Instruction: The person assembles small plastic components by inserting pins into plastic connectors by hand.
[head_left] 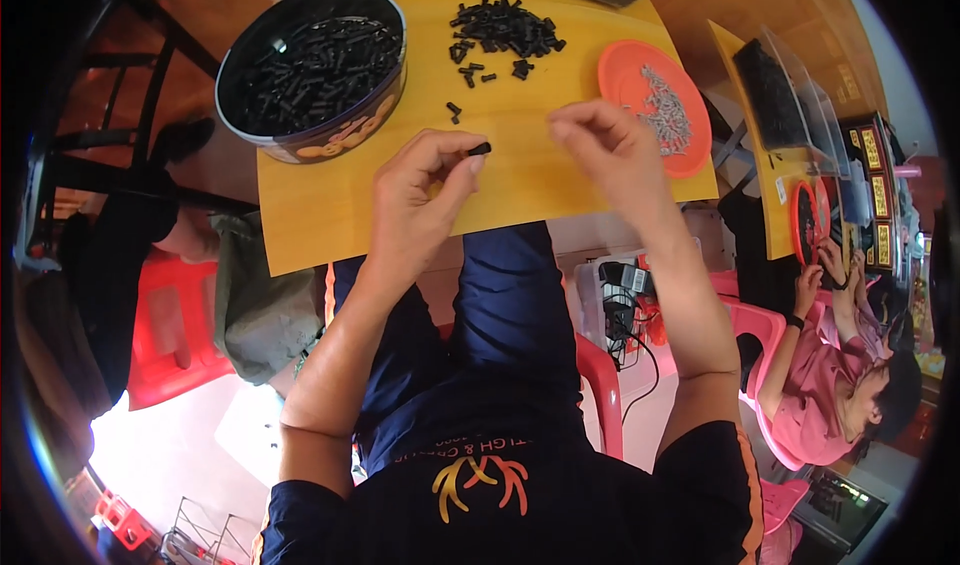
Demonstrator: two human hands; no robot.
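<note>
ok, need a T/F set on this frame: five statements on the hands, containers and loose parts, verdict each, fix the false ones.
1. The left hand holds a small black part at its fingertips. True.
2. The right hand is inside the round tub. False: the right hand is above the yellow table, by the red plate.
3. The red plate bears small grey pieces. True.
4. All the black parts on the table are in the round tub. False: a loose pile lies directly on the table.
5. The round tub stands to the left of the loose pile. True.
</note>
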